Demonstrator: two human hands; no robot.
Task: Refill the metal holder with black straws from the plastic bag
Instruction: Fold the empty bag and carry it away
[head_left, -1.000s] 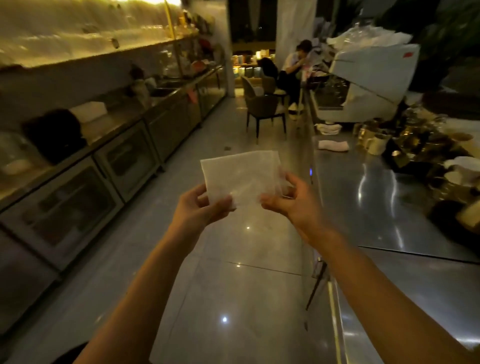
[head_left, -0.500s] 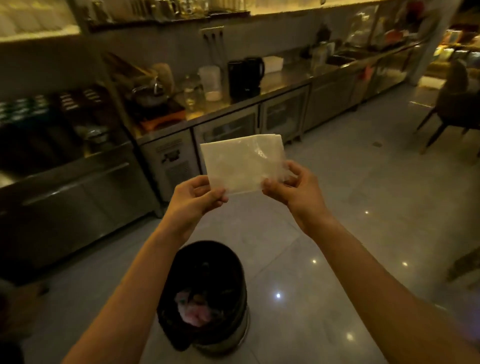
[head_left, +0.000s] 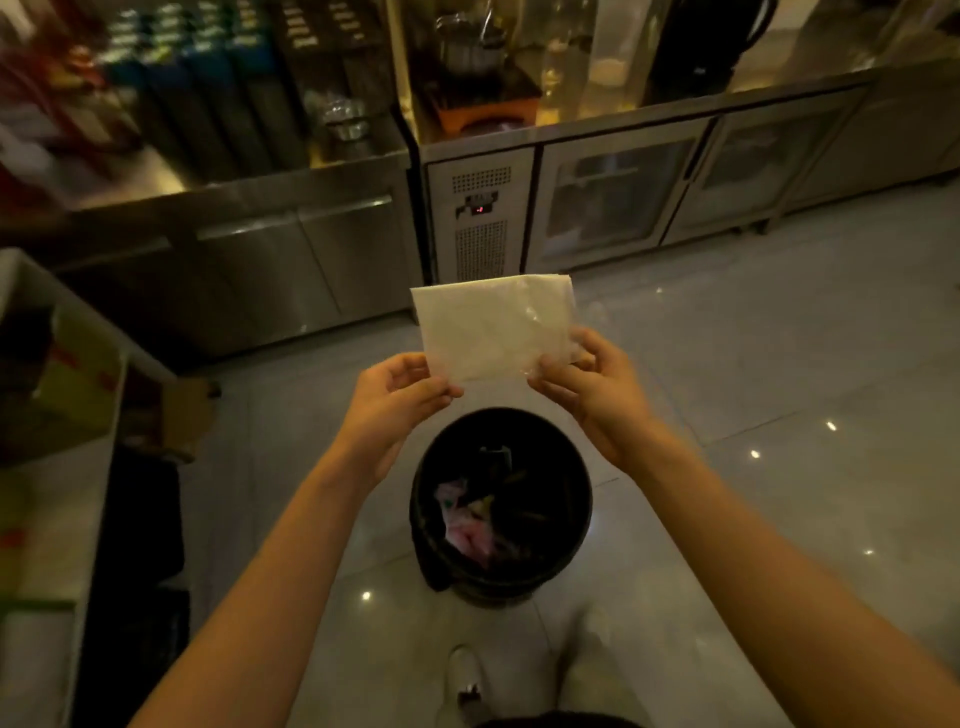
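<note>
Both hands raised over bin. Left hand pinches lower left corner of plastic bag, thumb in front, fingers curled behind. Right hand pinches lower right corner, thumb and fingers closed on film. Bag flat, folded, pale, no straws visible in it. Black bin on floor directly below, near person, holding pink and dark scraps. Steel counter with glass doors far side. Shelf unit at left. Shoe near bottom edge. Metal holder not in view.
</note>
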